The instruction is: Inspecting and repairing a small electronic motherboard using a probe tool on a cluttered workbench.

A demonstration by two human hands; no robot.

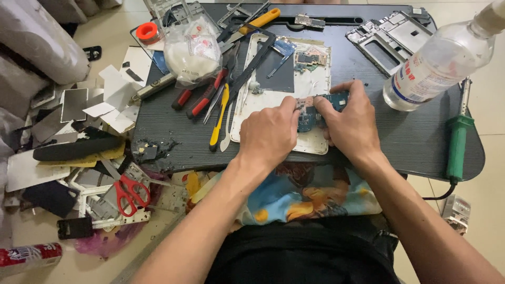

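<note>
My left hand [269, 132] and my right hand [351, 122] meet over a small blue circuit board [311, 111], each gripping one end of it. The board lies on a white work mat [313, 79] on a dark lap table [400, 131]. More small circuit parts [310, 57] rest at the far end of the mat. Part of the board is hidden under my fingers.
Red-handled pliers [202, 100], a yellow knife [218, 118], tweezers and a bag of white cotton [192, 50] lie left of the mat. A clear plastic bottle [439, 60] and a green soldering iron [457, 142] sit at right. Red scissors [129, 193] and phone parts litter the floor.
</note>
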